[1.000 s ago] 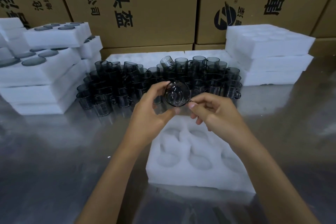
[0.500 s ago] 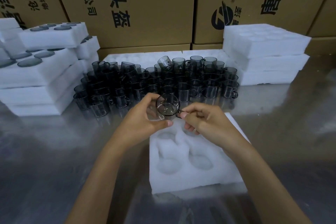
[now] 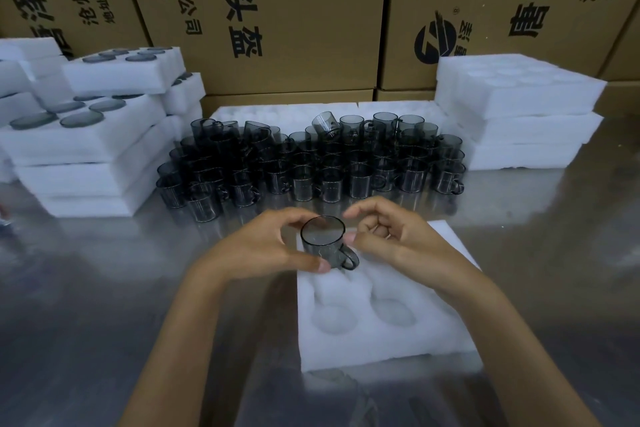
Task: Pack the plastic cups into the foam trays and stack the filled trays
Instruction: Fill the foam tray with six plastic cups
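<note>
Atop steel table — foam tray, cartons behind

One cup is held between two hands, the left hand and the right hand, over one open tray, where four round pockets show plainly and any others are hidden by the hands. Behind it stand several dozen loose cups, too crowded and dark for an exact count, with one of them tipped over on top. Three empty trays are stacked at the right, a pile of filled trays about four layers high sits at the left, and at least four boxes line the back.
</note>
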A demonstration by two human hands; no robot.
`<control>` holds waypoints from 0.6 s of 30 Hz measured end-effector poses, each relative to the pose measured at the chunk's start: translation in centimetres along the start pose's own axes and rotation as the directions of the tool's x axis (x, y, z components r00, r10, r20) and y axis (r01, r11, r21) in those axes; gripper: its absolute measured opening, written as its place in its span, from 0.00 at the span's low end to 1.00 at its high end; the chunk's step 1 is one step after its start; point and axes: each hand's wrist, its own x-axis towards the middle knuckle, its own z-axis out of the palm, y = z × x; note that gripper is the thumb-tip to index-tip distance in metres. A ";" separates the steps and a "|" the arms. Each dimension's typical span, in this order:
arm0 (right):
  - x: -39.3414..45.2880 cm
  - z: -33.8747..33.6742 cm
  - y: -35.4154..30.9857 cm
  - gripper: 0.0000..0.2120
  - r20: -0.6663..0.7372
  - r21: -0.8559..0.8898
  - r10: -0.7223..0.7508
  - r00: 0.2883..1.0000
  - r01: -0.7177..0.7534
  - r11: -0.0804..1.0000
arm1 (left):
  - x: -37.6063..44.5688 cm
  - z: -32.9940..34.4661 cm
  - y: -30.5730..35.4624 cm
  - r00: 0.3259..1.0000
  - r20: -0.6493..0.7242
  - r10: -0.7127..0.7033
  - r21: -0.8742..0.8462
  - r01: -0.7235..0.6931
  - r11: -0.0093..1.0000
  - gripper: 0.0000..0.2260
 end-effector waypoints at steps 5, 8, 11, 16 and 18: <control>0.2 0.0 0.5 0.14 0.042 -0.158 -0.037 0.998 0.044 0.986 | 0.0 -0.2 -0.3 0.996 0.091 0.010 -0.022 -0.008 1.000 0.26; 0.3 -0.2 0.8 0.13 0.043 -0.198 -0.032 0.999 0.040 0.979 | 0.1 0.0 -0.5 0.992 0.125 -0.019 -0.028 0.022 0.999 0.32; 0.3 -0.1 1.1 0.09 0.024 -0.241 -0.021 0.999 0.026 0.970 | 0.2 0.0 -0.6 0.982 0.178 -0.067 0.016 0.065 0.998 0.35; 0.2 0.4 1.3 0.11 0.027 -0.404 -0.018 0.999 0.028 0.914 | 0.5 0.5 -1.0 0.973 0.193 -0.127 -0.071 0.143 0.987 0.37; 0.2 0.5 1.3 0.11 0.016 -0.396 -0.017 1.000 0.022 0.918 | 0.4 0.6 -1.1 0.968 0.196 -0.157 -0.173 0.191 0.966 0.38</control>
